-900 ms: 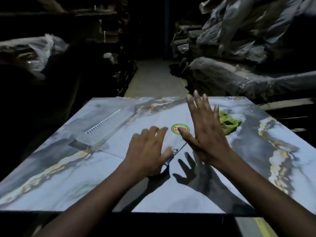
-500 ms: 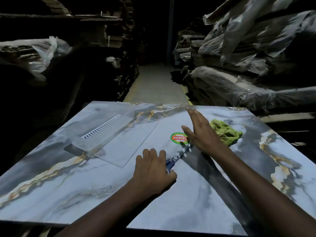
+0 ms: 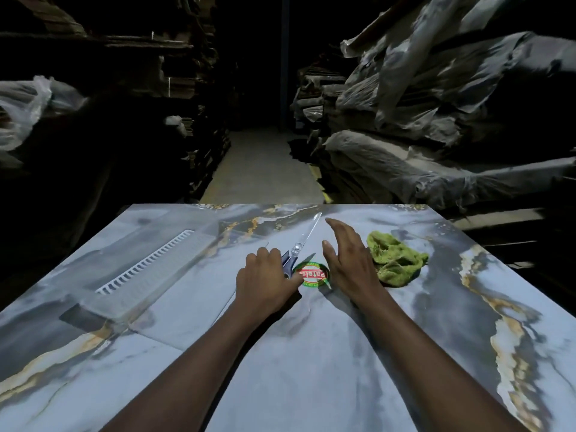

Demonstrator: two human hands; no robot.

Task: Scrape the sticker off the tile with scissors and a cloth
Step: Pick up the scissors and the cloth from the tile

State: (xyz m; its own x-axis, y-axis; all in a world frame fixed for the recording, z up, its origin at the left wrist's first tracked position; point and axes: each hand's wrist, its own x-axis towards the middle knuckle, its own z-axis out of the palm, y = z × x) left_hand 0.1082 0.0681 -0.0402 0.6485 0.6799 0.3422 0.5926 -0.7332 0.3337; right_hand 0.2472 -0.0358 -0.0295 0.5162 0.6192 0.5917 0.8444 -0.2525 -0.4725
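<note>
Dimly, marbled tile (image 3: 343, 369) fronts wrapped stacks (image 3: 436, 120); left grip (image 3: 265, 282) clasps scissors (image 3: 297, 246), right grip (image 3: 349, 263) loose.

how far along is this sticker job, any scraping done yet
Done: the left hand grips the scissors, blades apart. In hand: one blade sits by the sticker, right hand open beside it. Left: the sticker looks whole on the tile, and the green cloth lies unused.

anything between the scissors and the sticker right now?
Nothing visible. The left hand grips the scissors by the handles, blades spread, just left of the sticker. The right hand is open beside the sticker's right edge, not over its face. The cloth lies farther right.
</note>
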